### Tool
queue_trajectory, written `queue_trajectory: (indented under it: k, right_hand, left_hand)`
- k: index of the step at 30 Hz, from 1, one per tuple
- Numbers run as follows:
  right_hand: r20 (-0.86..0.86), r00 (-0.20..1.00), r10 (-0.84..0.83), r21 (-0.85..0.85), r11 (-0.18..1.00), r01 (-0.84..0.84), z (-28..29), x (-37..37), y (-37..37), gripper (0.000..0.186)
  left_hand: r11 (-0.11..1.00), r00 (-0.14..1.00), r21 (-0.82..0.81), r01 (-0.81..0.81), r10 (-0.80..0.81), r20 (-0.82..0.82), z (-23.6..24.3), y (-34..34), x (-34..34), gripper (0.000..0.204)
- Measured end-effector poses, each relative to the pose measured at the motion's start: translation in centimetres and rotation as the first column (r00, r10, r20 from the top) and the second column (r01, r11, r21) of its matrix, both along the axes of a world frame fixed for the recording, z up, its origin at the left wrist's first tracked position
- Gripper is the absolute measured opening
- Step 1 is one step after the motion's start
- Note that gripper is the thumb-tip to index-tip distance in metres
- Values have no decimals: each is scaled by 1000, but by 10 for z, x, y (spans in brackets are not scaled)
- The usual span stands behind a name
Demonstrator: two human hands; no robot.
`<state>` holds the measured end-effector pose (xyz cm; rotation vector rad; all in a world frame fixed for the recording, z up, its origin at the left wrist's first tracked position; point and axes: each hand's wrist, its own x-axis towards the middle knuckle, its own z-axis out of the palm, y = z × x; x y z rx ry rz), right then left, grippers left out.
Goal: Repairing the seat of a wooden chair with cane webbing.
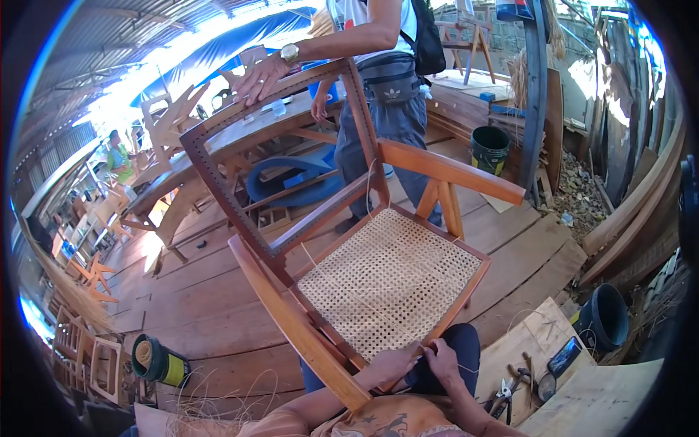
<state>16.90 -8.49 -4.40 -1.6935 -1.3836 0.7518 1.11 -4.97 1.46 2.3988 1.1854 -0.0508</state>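
A wooden armchair (313, 357) stands tilted before me, with a woven cane seat (386, 273) and a bare backrest frame (229, 186) lined with small holes. At the front edge of the seat, my left hand (393, 364) is closed, its fingertips against the rail; whatever they grip is hidden. Close beside it, my right hand (443, 362) is pinched on a thin cane strand, which curves away to the right of the wrist. Loose strand ends also stick out at the back of the seat. Another person's hand (255, 80) rests on top of the backrest.
A person (386, 95) stands behind the chair. On a board at right lie pliers (504, 393), other tools and a phone (564, 357). Dark buckets (603, 318) stand right and left, one (156, 360) holding coiled cane. A long workbench (211, 149) and a blue plastic chair (291, 178) are beyond.
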Motion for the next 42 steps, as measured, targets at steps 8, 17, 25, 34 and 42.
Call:
queue_trajectory:
  k: [8,17,25,34,42]
  right_hand:
    - [-23,998,60,33,998,-59,14,2,-4,19]
    - [101,995,7,102,995,-17,5,4,0,21]
    - [229,973,12,264,962,-74,21,12,50,26]
    - [467,884,-23,347,924,-160,-3,13,75,38]
    - [531,844,-75,336,933,-128,-12,9,76,34]
  left_hand:
    - [999,995,44,-23,18,95,-2,3,0,39]
    - [977,961,-47,-208,213,177,-10,1,-3,49]
    - [937,899,-5,-350,337,279,-17,-3,-2,57]
    - [922,892,66,-381,348,289,-19,-10,1,49]
    - [949,927,54,-312,291,238,-17,-1,-3,48]
